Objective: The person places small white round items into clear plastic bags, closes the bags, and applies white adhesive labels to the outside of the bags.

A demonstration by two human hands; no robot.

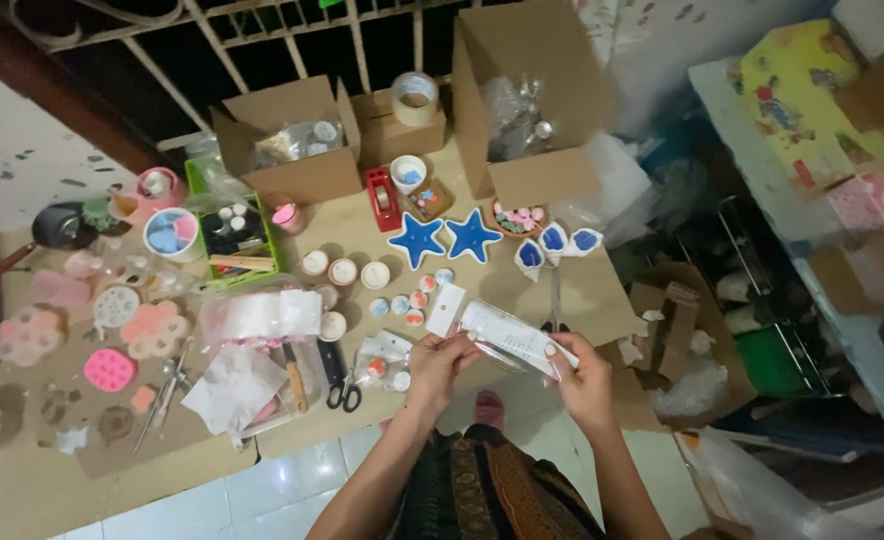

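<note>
Both hands sit low centre of the frame, left hand (440, 362) and right hand (582, 378) pinching opposite ends of a white paper strip (512, 335). Just above it: two blue stars (445, 238); black scissors (342, 385) to the left.

Seen from above, a left hand (436, 362) and right hand (582, 378) pinch a clear plastic sleeve (514, 336) between their fingertips. Just beyond the fingers lie two blue star dishes (445, 238); black-handled scissors (340, 384) sit left of the left fingers.
</note>
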